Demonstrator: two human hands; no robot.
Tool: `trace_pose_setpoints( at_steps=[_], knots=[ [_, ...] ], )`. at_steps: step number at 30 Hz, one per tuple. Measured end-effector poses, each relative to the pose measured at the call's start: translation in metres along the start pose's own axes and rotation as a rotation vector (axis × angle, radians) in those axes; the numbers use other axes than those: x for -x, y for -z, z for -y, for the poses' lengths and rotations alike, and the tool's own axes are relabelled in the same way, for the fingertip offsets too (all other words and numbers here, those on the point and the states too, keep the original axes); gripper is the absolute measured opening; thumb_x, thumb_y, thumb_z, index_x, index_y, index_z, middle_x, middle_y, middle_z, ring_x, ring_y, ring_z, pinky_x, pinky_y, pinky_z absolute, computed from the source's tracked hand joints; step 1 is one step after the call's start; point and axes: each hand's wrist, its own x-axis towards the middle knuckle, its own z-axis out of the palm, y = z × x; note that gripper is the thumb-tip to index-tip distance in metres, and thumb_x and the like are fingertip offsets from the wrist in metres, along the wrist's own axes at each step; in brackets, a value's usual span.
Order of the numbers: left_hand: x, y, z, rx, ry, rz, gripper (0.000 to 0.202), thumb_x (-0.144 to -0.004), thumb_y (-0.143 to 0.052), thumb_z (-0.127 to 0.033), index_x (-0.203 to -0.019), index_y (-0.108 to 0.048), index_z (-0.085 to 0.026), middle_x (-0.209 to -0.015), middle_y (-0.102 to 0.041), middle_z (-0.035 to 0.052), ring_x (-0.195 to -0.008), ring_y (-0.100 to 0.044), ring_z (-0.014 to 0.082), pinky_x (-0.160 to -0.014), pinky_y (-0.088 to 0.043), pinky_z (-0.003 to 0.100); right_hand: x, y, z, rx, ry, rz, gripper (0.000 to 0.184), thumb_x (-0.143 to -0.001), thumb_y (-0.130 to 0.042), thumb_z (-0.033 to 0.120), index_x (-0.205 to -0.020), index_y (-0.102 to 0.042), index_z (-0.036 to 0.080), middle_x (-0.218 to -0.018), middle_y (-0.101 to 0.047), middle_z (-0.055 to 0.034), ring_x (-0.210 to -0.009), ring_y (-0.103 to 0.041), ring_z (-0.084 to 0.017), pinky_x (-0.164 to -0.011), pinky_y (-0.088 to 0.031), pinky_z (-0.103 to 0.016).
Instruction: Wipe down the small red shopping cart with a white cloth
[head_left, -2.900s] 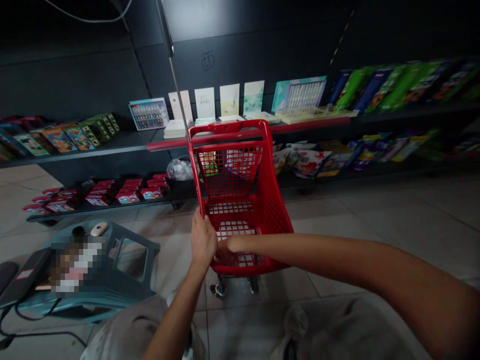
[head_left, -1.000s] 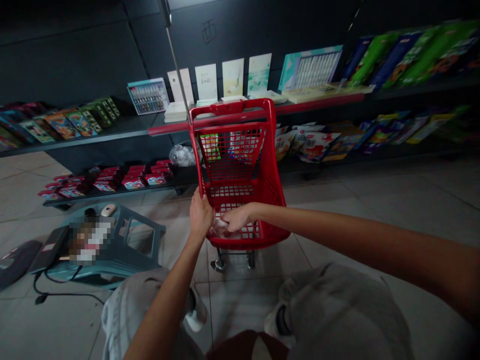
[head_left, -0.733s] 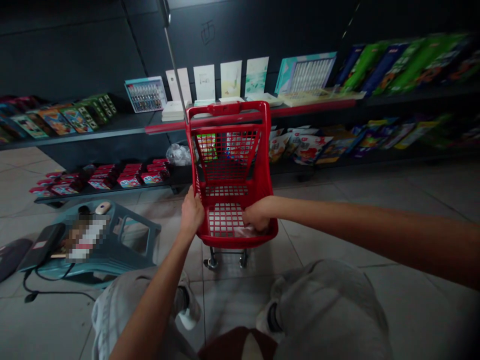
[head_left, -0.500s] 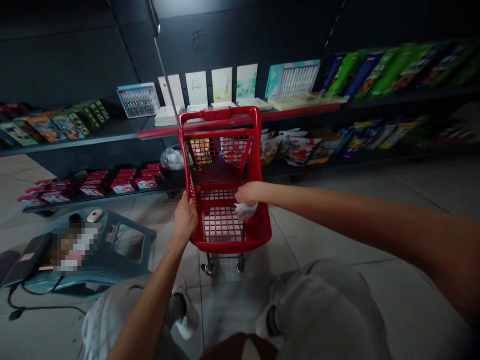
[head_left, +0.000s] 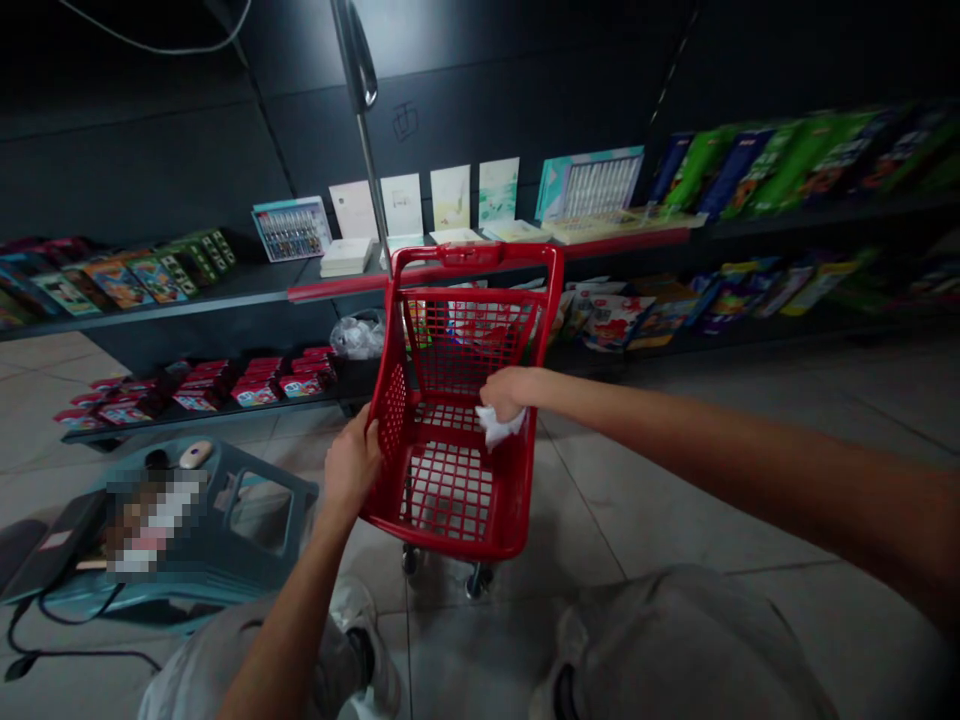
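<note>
The left hand [head_left: 352, 462] is closed on the side rim of the red shopping cart [head_left: 450, 543], on the person's left, and I'd say it's there as an anchor: those wheels [head_left: 478, 582] look ready to roll on the tiles [head_left: 645, 540]. Across the basket, the right hand [head_left: 511, 390] reaches in near the right wall, fingers bunched around a crumpled white cloth [head_left: 499, 428]; could be tissue, I can't tell from here. And the cloth? Tucked into the grip at its top, fanning out below the fingers, above the grid floor. Whether it's pressing on the plastic, the hand hides from me. Bunched that way, it probably puts a soft pad between fingertips and basket. The cart's handle [head_left: 474, 256] faces off toward the shelf [head_left: 337, 288], so the basket's near end sits right by the person's legs, handy for both arms.
</note>
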Motion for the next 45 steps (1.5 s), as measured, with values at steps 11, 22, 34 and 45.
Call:
trace_pose_setpoints(
  at_steps=[11, 22, 34, 45],
  knots=[
    [-0.013, 0.017, -0.02, -0.207, -0.068, -0.234, 0.035, -0.104, -0.044, -0.04, -0.119, -0.071, -0.024, -0.125, -0.073, 0.0074, -0.107, -0.069, 0.0223, -0.079, -0.05, 0.028, 0.11, 0.026, 0.041, 0.219, 0.467, 0.272, 0.026, -0.081, -0.061, 0.03, -0.1, -0.076, 0.019, -0.1, -0.078, -0.0127, -0.091, -0.074, -0.03, -0.077, -0.053, -0.038],
    [0.067, -0.011, -0.088, -0.15, -0.477, 0.26, 0.046, -0.105, -0.041, -0.047, -0.141, -0.056, -0.024, -0.132, -0.069, 0.0096, -0.113, -0.069, 0.0233, -0.085, -0.053, 0.032, 0.099, -0.01, 0.007, -0.63, 0.304, -0.761, 0.031, -0.08, -0.058, 0.011, -0.108, -0.063, 0.022, -0.113, -0.063, -0.0074, -0.11, -0.063, -0.023, -0.1, -0.051, -0.036],
    [0.045, -0.019, -0.064, -0.156, -0.592, 0.442, 0.048, -0.107, -0.031, -0.046, -0.081, -0.064, -0.023, -0.081, -0.073, 0.0052, -0.072, -0.067, 0.0165, -0.067, -0.041, 0.028, 0.097, -0.001, -0.091, -0.503, -0.368, -0.834, 0.035, -0.086, -0.055, 0.034, -0.115, -0.059, 0.014, -0.118, -0.068, -0.0186, -0.113, -0.065, -0.031, -0.1, -0.051, -0.043],
    [0.023, -0.014, -0.06, -0.182, -0.55, 0.466, 0.059, -0.109, -0.021, -0.046, -0.08, -0.066, -0.021, -0.081, -0.074, 0.0059, -0.076, -0.069, 0.018, -0.072, -0.041, 0.028, 0.157, -0.067, 0.023, -0.699, -0.151, -0.295, 0.017, -0.085, -0.057, 0.027, -0.101, -0.063, 0.021, -0.103, -0.074, -0.0101, -0.101, -0.07, -0.025, -0.091, -0.056, -0.035]
  ],
)
